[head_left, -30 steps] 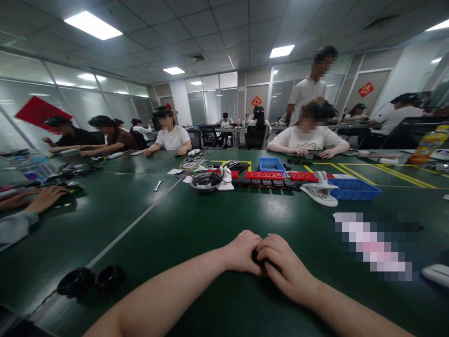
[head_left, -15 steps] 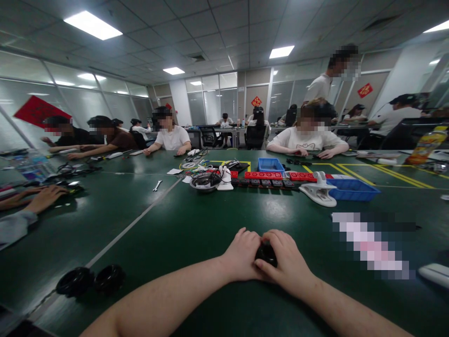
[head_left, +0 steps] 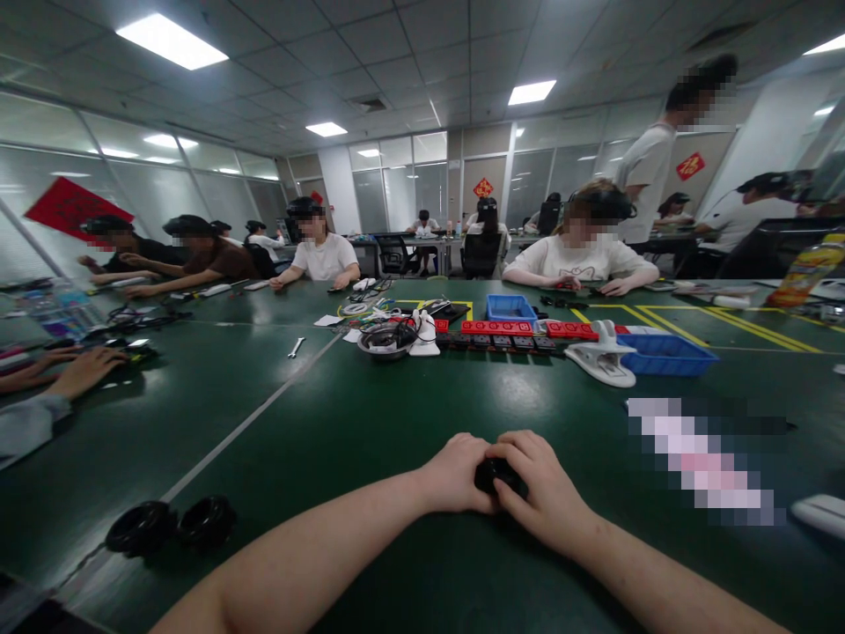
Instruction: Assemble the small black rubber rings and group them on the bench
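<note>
Your left hand (head_left: 459,471) and right hand (head_left: 541,484) both grip the glossy black piece (head_left: 488,476) at the table's (head_left: 370,414) six o'clock side. It looks light, stiff, probably slippery; hold its outer sides, at nine and three o'clock.

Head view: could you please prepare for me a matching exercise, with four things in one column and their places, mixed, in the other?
Things:
1. wrench
2. black object
3. white clip
4. two black rings

Places:
A. near the left forearm
B. left of the pale seam in the table, silver in colour
C. between the left hand and right hand
D. beside the larger blue tray

Right pairs: 1-B, 2-C, 3-D, 4-A
</note>
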`<state>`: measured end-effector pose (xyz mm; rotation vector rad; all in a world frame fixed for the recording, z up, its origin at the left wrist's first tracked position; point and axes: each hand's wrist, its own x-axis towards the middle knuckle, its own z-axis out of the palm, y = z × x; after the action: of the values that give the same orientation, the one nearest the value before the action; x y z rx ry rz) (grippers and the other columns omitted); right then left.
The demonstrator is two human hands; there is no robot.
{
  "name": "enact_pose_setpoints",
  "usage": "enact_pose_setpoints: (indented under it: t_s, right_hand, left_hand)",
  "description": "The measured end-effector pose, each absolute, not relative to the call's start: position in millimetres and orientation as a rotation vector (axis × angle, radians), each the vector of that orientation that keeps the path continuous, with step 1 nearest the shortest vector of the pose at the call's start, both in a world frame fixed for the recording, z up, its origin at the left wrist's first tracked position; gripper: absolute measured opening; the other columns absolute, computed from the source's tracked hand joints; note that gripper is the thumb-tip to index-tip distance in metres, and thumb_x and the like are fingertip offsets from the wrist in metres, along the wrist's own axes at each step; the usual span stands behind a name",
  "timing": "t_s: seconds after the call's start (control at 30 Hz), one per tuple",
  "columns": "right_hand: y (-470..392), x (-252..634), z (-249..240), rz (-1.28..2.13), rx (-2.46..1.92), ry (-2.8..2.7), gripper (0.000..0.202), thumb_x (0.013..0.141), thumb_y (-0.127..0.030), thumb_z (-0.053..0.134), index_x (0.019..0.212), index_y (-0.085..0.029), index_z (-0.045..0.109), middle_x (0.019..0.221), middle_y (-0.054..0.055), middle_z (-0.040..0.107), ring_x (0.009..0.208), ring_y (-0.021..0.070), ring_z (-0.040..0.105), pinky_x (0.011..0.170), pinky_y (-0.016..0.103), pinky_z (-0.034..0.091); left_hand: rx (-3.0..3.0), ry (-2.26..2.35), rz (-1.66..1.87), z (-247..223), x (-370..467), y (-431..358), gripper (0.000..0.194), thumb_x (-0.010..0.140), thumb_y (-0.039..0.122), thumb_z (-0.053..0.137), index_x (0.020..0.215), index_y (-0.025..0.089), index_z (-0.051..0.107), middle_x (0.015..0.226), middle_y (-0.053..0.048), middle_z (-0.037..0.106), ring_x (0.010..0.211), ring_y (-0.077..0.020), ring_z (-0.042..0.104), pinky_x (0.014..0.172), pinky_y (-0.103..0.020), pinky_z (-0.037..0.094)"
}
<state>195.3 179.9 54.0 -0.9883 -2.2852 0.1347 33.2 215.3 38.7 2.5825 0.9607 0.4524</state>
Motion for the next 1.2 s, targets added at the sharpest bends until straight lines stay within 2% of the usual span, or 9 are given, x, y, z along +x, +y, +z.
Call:
enact_pose_setpoints:
  t_s: [0.1, 0.23, 0.37, 0.47, 0.53, 0.7, 0.8, 0.97, 1.2]
  right_hand:
    - [178, 195, 55, 0.216, -0.849, -2.309, 0.027, 0.068, -0.011, 0.043, 0.091, -0.02, 0.054, 0.091, 0.007, 0.055, 0.088, 0.0221, 0.048, 0.078, 0.04, 0.04]
    - [175, 194, 55, 0.269, -0.699, -2.333, 0.02, 0.067, -0.009, 0.038, 0.072, -0.021, 0.054, 0.082, 0.004, 0.055, 0.085, 0.0198, 0.049, 0.082, 0.041, 0.038]
    - [172, 194, 57, 0.279, -0.643, -2.398, 0.019, 0.071, -0.01, 0.038, 0.072, -0.021, 0.053, 0.076, 0.001, 0.055, 0.085, 0.0175, 0.051, 0.093, 0.043, 0.03]
    - [171, 195, 57, 0.186, -0.7, -2.383, 0.018, 0.075, -0.018, 0.044, 0.09, -0.021, 0.053, 0.091, 0.004, 0.057, 0.094, 0.0202, 0.049, 0.096, 0.045, 0.027]
    - [173, 196, 56, 0.112, -0.803, -2.331, 0.024, 0.077, -0.029, 0.048, 0.099, -0.019, 0.051, 0.099, 0.008, 0.055, 0.095, 0.0228, 0.048, 0.092, 0.046, 0.031]
    - [182, 196, 47, 0.047, -1.084, -2.246, 0.035, 0.074, -0.044, 0.054, 0.095, -0.016, 0.05, 0.092, 0.009, 0.054, 0.086, 0.0237, 0.049, 0.078, 0.042, 0.039]
    - [184, 194, 44, 0.059, -1.191, -2.23, 0.028, 0.073, -0.04, 0.057, 0.087, -0.016, 0.049, 0.085, 0.007, 0.053, 0.079, 0.0217, 0.048, 0.073, 0.039, 0.04]
    - [185, 193, 44, 0.06, -1.253, -2.213, 0.021, 0.07, -0.031, 0.059, 0.082, -0.018, 0.048, 0.08, 0.005, 0.051, 0.075, 0.0201, 0.048, 0.068, 0.036, 0.04]
    - [182, 194, 49, 0.126, -1.105, -2.239, 0.014, 0.072, -0.021, 0.052, 0.085, -0.018, 0.052, 0.088, 0.007, 0.051, 0.082, 0.0213, 0.047, 0.073, 0.039, 0.039]
  left_hand:
    - [2.597, 0.877, 0.418, 39, 32, 219, 0.03, 0.06, 0.033, 0.067, 0.081, 0.019, 0.052, 0.077, 0.002, 0.054, 0.077, -0.0169, 0.052, 0.077, -0.029, 0.037]
    - [2.616, 0.878, 0.399, 37, 33, 220, 0.026, 0.059, 0.033, 0.068, 0.071, 0.018, 0.05, 0.07, 0.004, 0.051, 0.074, -0.0157, 0.052, 0.079, -0.029, 0.035]
    - [2.64, 0.881, 0.395, 37, 33, 218, 0.031, 0.058, 0.036, 0.068, 0.076, 0.019, 0.051, 0.073, 0.003, 0.053, 0.077, -0.0172, 0.053, 0.081, -0.031, 0.036]
    - [2.619, 0.888, 0.444, 39, 32, 214, 0.046, 0.058, 0.042, 0.068, 0.094, 0.02, 0.051, 0.089, -0.001, 0.055, 0.087, -0.021, 0.052, 0.085, -0.035, 0.036]
    - [2.578, 0.928, 0.51, 41, 33, 208, 0.063, 0.055, 0.046, 0.07, 0.106, 0.02, 0.046, 0.101, -0.005, 0.053, 0.095, -0.0231, 0.049, 0.09, -0.038, 0.034]
    - [2.484, 1.197, 0.623, 37, 40, 196, 0.076, 0.047, 0.057, 0.07, 0.105, 0.016, 0.045, 0.099, -0.006, 0.052, 0.096, -0.0246, 0.049, 0.098, -0.045, 0.027]
    - [2.517, 1.274, 0.611, 34, 43, 195, 0.069, 0.048, 0.062, 0.066, 0.097, 0.017, 0.048, 0.091, -0.004, 0.053, 0.092, -0.0243, 0.049, 0.099, -0.047, 0.024]
    - [2.558, 1.351, 0.519, 37, 42, 197, 0.039, 0.061, 0.048, 0.062, 0.083, 0.017, 0.052, 0.082, -0.002, 0.054, 0.084, -0.0217, 0.05, 0.092, -0.041, 0.033]
    - [2.618, 1.198, 0.49, 37, 38, 206, 0.04, 0.06, 0.046, 0.063, 0.083, 0.017, 0.052, 0.078, -0.001, 0.053, 0.077, -0.0192, 0.051, 0.079, -0.034, 0.038]
